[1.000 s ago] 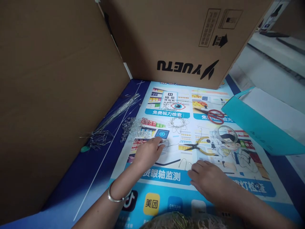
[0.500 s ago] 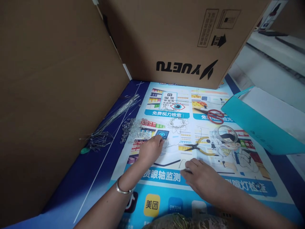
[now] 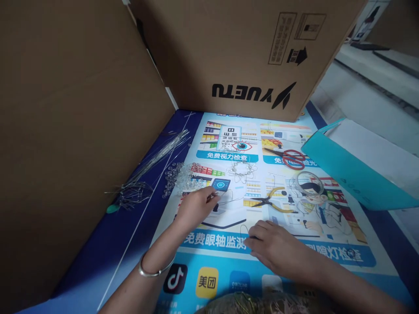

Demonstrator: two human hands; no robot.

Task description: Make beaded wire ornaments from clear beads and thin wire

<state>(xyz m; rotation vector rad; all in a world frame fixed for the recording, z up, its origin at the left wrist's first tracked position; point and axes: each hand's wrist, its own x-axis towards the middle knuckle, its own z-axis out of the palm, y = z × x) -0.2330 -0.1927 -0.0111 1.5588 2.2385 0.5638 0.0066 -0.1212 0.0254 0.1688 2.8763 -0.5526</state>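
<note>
My left hand [image 3: 194, 207], with a silver bracelet [image 3: 149, 270] on the wrist, pinches one end of a thin wire [image 3: 234, 198] that lies on the printed poster mat [image 3: 229, 279]. It is just below a pile of clear beads [image 3: 178, 176]. My right hand [image 3: 278, 246] lies low on the mat, its fingertips closed on the end of a bent wire loop [image 3: 244, 229]. Yellow-handled pliers [image 3: 270, 201] lie between and beyond the hands. A small beaded wire ornament [image 3: 242, 170] sits further back.
A bundle of long straight wires [image 3: 157, 159] lies at the left by a cardboard panel [image 3: 72, 131]. A big cardboard box [image 3: 245, 56] closes the back. Red-handled scissors [image 3: 290, 158] and a clear ring [image 3: 307, 179] lie at the right, near a teal bag [image 3: 353, 174].
My right hand has slid left across the mat, and the bent wire loop has shifted with it. My left hand has drawn slightly back toward me, still pinching its wire.
</note>
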